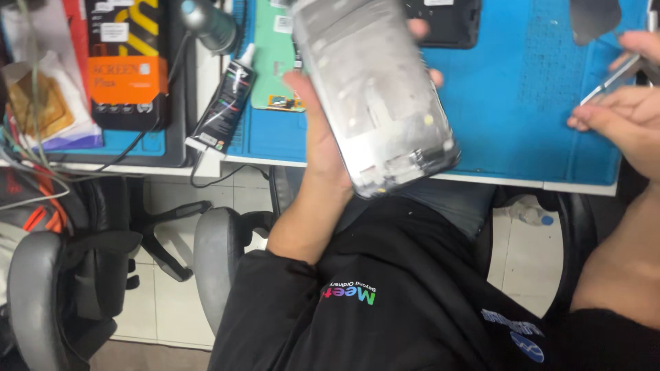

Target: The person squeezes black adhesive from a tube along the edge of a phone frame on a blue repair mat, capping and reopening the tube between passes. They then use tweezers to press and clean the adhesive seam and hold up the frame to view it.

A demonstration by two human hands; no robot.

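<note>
Your left hand (323, 137) grips the bare phone frame (375, 89) above the tabletop's (522, 89) front edge, its long axis upright and tilted, top end pointing away from you. Your right hand (629, 117) pinches metal tweezers (608, 81) near the right edge.

On your bench a blue work mat (522, 103) covers the top; at its eleven o'clock edge a green circuit board (273, 55) lies flat; just beside it, at nine o'clock, a black glue tube (223, 103) rests tilted; further toward nine o'clock stands a black and orange box (127, 69); at seven o'clock a grey chair armrest (213, 254) sits below the bench edge.
</note>
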